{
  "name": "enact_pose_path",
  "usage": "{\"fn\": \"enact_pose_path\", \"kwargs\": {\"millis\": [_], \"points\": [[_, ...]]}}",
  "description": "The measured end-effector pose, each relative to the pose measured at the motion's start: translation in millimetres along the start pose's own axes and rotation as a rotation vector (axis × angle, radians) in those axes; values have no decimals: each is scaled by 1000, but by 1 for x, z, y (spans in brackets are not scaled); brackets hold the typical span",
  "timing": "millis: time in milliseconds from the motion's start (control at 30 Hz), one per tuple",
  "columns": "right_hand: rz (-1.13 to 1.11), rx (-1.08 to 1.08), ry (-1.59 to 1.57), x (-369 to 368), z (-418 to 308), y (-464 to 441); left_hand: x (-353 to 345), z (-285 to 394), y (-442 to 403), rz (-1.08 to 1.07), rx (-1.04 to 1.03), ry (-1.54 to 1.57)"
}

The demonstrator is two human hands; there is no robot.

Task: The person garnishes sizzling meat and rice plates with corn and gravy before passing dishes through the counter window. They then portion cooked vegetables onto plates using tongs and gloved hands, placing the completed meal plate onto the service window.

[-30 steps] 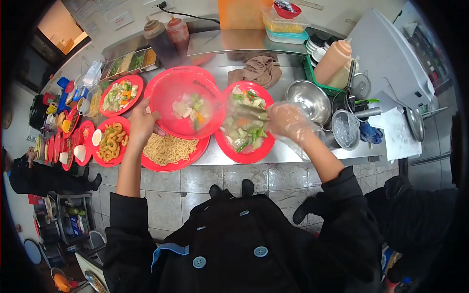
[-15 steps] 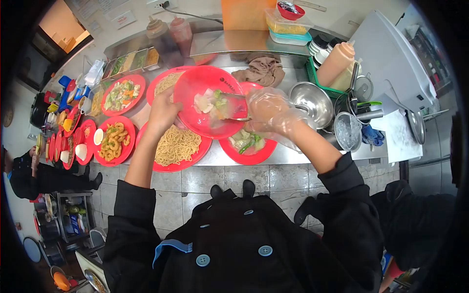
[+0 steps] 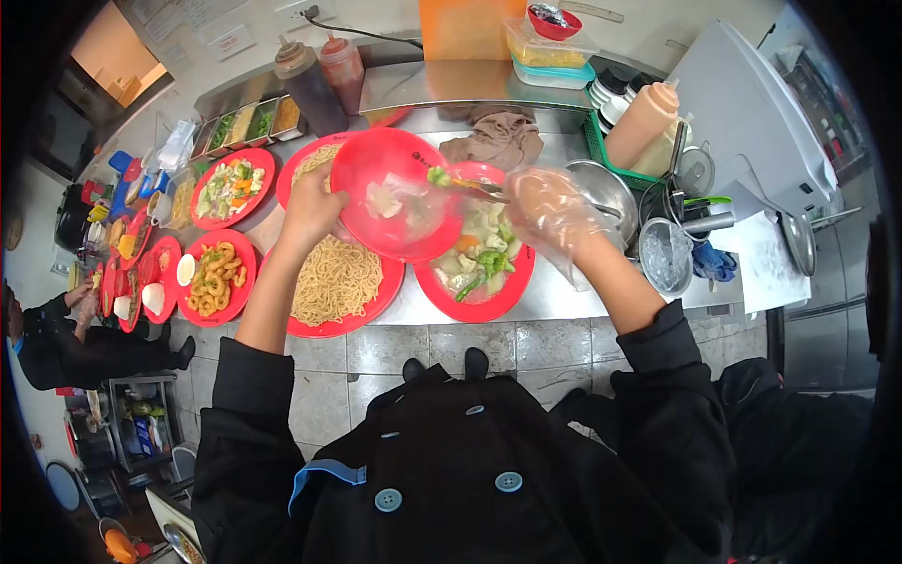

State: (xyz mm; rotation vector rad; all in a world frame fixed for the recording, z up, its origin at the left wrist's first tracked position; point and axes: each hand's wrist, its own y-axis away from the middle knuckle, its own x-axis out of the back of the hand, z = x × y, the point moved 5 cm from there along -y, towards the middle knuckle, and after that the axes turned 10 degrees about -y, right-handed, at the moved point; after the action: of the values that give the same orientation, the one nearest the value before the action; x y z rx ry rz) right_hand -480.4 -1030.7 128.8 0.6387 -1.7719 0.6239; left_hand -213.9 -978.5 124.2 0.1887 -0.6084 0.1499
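Note:
My left hand (image 3: 316, 205) grips the rim of a red plate (image 3: 390, 164), tilted above the counter with some pale vegetable pieces (image 3: 383, 199) on it. In a clear plastic glove, my right hand (image 3: 556, 214) is closed on metal tongs (image 3: 487, 191). A piece of green vegetable (image 3: 439, 176) is at the tongs' tips. Below them lies a red plate of mixed vegetables (image 3: 484, 258), partly covered by the held plate. Under my left forearm is a red plate of noodles (image 3: 336, 280).
To the left are plates of fried rings (image 3: 216, 280) and vegetables (image 3: 228, 188). Sauce bottles (image 3: 310, 86) and a topping tray (image 3: 249, 125) stand behind. A brown cloth (image 3: 496, 139), steel bowl (image 3: 601, 193) and green basket (image 3: 613, 155) are at right. Co-workers stand at both sides.
My right hand has drawn the tongs rightward off the held plate, which now has fewer vegetables. The lower plate shows more vegetables. My left hand still holds its plate in about the same spot.

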Motion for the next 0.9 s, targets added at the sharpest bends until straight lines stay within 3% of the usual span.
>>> {"fn": "enact_pose_path", "kwargs": {"millis": [33,100,200,300,433,533,600,633,700,900], "points": [[-1,2,2,-2,6,0,4,-3,0,38,0,-53],[-117,-261,29,-21,32,0,10,-8,2,66,16,-42],[-239,-302,41,-50,42,4,20,-18,2,95,33,-32],[-121,-319,-2,-31,46,10,28,-23,4,78,43,-7],[-127,-329,-10,-37,52,10,25,-16,11,66,74,69],[-207,-287,27,-43,49,8,21,-24,6,18,61,-21],[8,-182,-30,-9,22,8,16,-22,5,4,60,9],[5,-180,-33,0,8,7,12,-21,6,-16,61,33],[-172,-17,10,2,-27,0,6,-17,5,-18,42,74],[-344,9,184,7,-43,-42,4,-19,11,-30,61,318]]}}
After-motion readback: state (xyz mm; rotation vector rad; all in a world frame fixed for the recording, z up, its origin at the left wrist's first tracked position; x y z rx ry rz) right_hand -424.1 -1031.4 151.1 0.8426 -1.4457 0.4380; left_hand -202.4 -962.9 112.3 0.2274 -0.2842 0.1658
